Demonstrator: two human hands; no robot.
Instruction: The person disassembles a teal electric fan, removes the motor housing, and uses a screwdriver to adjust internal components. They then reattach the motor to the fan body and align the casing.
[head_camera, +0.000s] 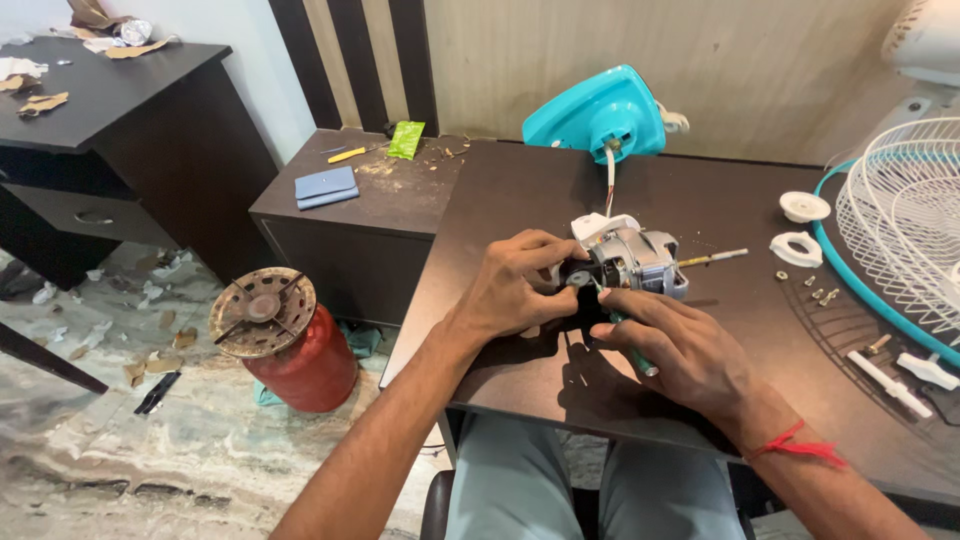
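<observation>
A small grey fan motor (638, 262) with a metal shaft sticking out to the right lies on the dark brown table (520, 200). My left hand (515, 285) grips the motor's black left end. My right hand (672, 345) holds a green-handled screwdriver (632, 350) with its tip at that same end. A white wire runs from the motor up to a teal fan housing (598, 115) at the table's back edge.
A white wire fan guard with teal rim (900, 235) lies at right, with white plastic rings (803, 208), several small screws (815, 293) and white clips (890, 380) near it. A low cabinet (350, 220) stands left of the table. A red gas cylinder (285, 340) sits on the floor.
</observation>
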